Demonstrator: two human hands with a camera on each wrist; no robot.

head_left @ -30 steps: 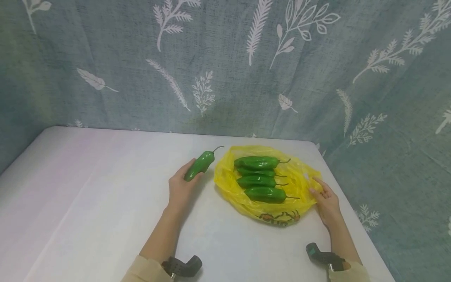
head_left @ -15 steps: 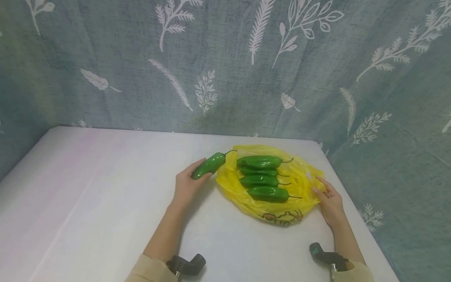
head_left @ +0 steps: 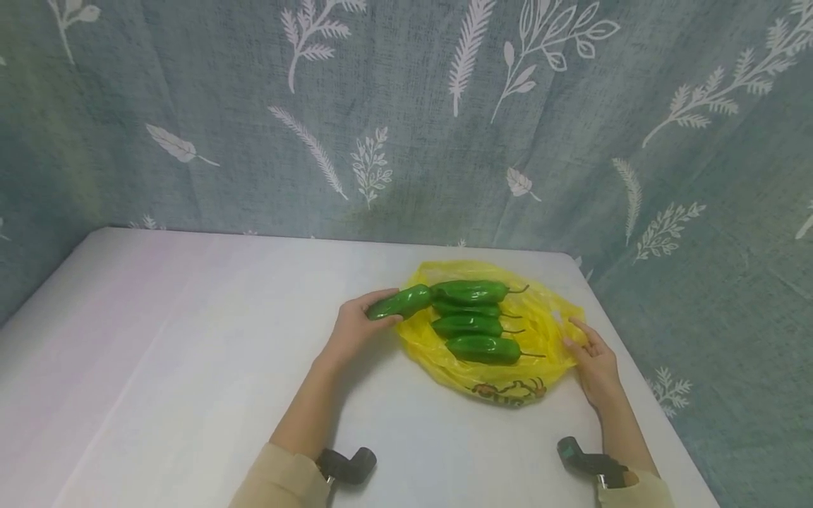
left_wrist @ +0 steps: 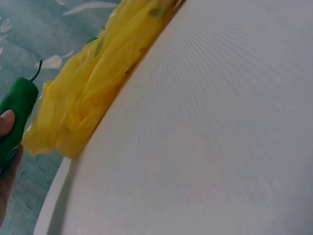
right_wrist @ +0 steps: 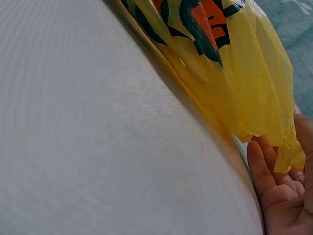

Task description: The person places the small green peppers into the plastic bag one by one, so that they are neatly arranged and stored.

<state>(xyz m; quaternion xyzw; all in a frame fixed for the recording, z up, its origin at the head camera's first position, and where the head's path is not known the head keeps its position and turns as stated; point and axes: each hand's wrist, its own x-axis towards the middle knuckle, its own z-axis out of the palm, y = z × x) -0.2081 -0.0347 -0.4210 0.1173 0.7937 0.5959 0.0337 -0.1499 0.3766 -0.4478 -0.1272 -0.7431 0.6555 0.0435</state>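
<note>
My left hand grips a long green pepper by its lower end, its stem end reaching over the left rim of a yellow plastic bag. In the left wrist view, the thumb lies along the pepper, whose thin stem points up beside the bag. Several more green peppers lie side by side in the spread bag, stems to the right. At the bag's right edge, my right hand holds the plastic between thumb and fingers; the right wrist view shows the bag's gathered edge there.
Everything rests on a white table, with the bag near its back right corner. A grey-green curtain with white leaf prints hangs behind and along the right side. Dark camera mounts sit on both wrists.
The left hand has carried the pepper rightward, from beside the bag to over its left rim, and the pepper has tilted flatter. The right hand has stayed at the bag's edge.
</note>
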